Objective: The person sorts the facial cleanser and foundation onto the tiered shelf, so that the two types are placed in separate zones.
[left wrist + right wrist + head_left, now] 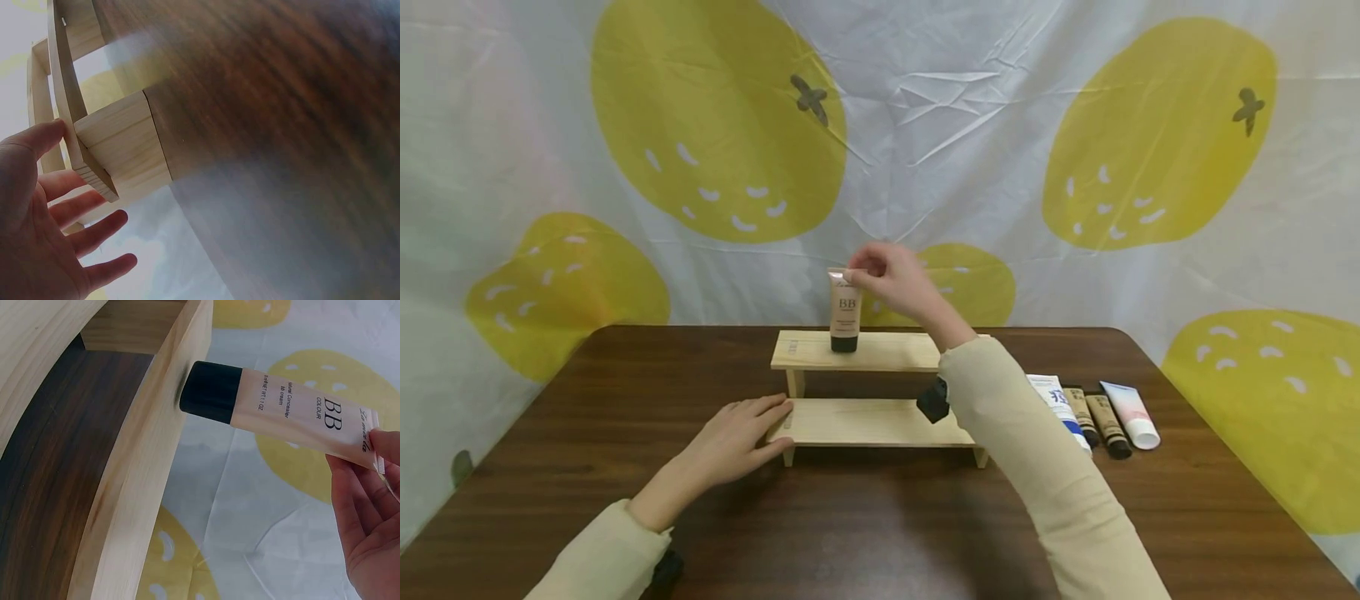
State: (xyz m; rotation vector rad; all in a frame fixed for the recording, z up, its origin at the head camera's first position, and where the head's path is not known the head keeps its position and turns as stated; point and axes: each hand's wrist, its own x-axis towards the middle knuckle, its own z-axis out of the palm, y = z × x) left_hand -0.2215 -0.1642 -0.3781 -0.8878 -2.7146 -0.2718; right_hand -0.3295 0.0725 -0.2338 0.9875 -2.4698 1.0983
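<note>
A beige BB cream tube point(846, 311) with a black cap stands upright, cap down, near the left end of the upper step of a two-step wooden shelf point(895, 353). My right hand point(891, 279) pinches the tube's flat top end between thumb and fingers. The right wrist view shows the cap point(211, 392) at the upper board, seemingly touching it. My left hand point(741, 437) rests on the left end of the lower step point(865, 423). In the left wrist view its fingers point(103, 232) are spread and fairly straight, with the thumb against the board's edge.
Right of the shelf, partly behind my right sleeve, lie a white and blue tube point(1058, 404), two tan tubes point(1102, 415) with black caps and a pink and blue tube point(1127, 408). A lemon-print cloth point(925, 125) hangs behind the brown table point(850, 533).
</note>
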